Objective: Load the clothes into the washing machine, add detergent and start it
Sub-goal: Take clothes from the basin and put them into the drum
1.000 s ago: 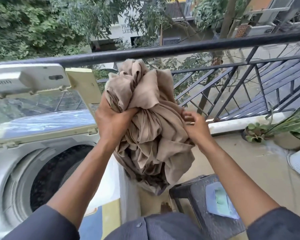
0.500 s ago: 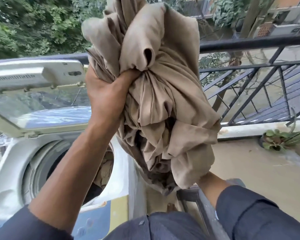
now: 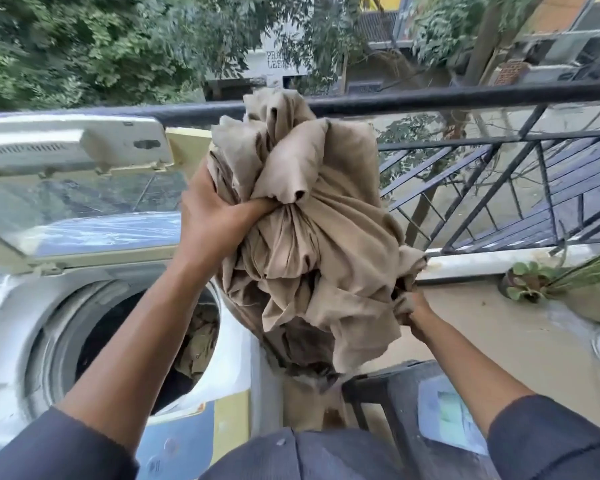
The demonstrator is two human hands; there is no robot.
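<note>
Left hand [image 3: 219, 216] and right hand [image 3: 407, 306] both clenched on beige cloth bundle [image 3: 312, 244], mid-frame, beside open washing machine [image 3: 21, 327] at lower left.

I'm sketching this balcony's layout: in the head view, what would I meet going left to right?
Washing machine drum opening → left hand → beige cloth bundle → right hand → dark stool → potted plants.

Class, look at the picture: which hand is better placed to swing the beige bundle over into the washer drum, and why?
Probably the left hand. It grips the beige bundle high up, on the side nearest the open drum. The right hand only pinches the lower edge, on the side away from the drum.
</note>
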